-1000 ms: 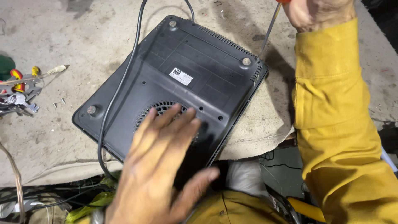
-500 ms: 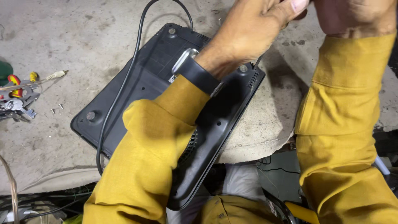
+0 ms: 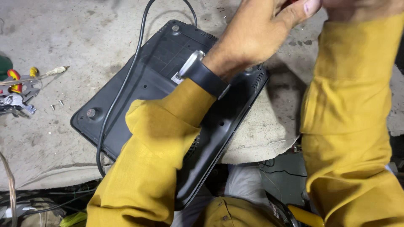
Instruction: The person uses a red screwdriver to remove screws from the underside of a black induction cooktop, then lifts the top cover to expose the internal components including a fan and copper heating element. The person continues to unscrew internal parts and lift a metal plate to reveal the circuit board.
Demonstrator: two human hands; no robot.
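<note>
Two hands meeting at the top edge: left hand point(image 3: 256, 31) curling over something red, hardly showing, grip impossible to tell; right hand point(image 3: 357, 6) mostly cut off, state likewise unclear. Lying face down on the concrete worktop point(image 3: 63, 33), just below them, an upturned black induction cooker point(image 3: 168, 96), its power cord point(image 3: 122, 88) trailing across the base. Resting well apart at left, small hand tools point(image 3: 17, 90). No containers showing.

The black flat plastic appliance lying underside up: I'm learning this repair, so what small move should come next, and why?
Probably lower both hands back toward the black flat plastic appliance. The left hand and right hand meet at the frame's top edge, off the casing; what they hold is cropped. Round feet at its corners and the black cord across it lie untouched.
</note>
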